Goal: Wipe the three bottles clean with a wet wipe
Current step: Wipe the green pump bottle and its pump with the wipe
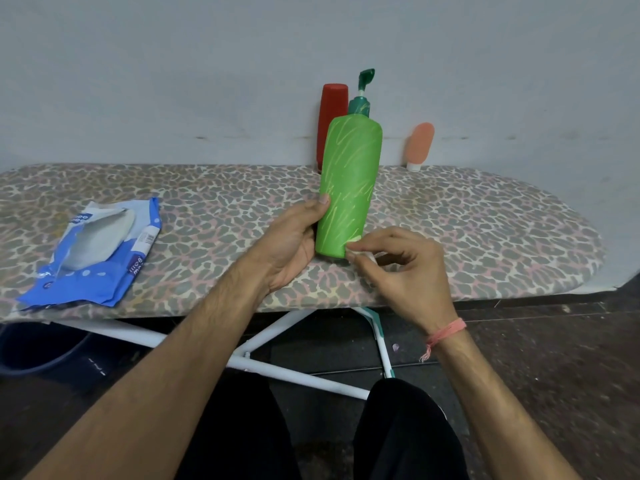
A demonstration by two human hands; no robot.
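Observation:
A tall green pump bottle [349,181] with pale scribbled streaks is held upright over the ironing board [485,230]. My left hand [294,244] grips its lower left side. My right hand [398,261] pinches a small white wet wipe [362,252] against the bottle's bottom right corner. Behind it, a red bottle [330,119] stands against the wall, partly hidden by the green one. A small peach bottle [419,145] stands cap-down, leaning on the wall to the right.
An opened blue pack of wet wipes [97,251] lies on the left of the leopard-print board. The wall runs directly behind the board. White metal legs [270,341] cross below. A dark bucket [34,348] sits on the floor at left.

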